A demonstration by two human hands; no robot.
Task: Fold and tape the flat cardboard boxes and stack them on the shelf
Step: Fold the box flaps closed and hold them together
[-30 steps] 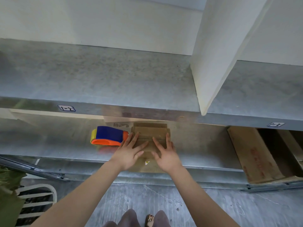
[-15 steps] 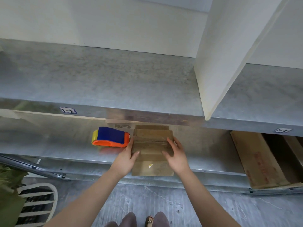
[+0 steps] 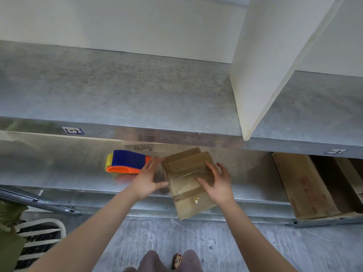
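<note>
The lower steel shelf (image 3: 59, 173) carries a box (image 3: 186, 179), skewed, its near corner overhanging the front edge. A tape dispenser (image 3: 126, 161) lies near, at the box's 9 o'clock. Flat cardboard (image 3: 302, 185) lies well apart at its 3 o'clock.

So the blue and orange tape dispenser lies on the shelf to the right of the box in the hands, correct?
No. The head view shows the tape dispenser lying on the shelf to the left of the box, not the right.
</note>
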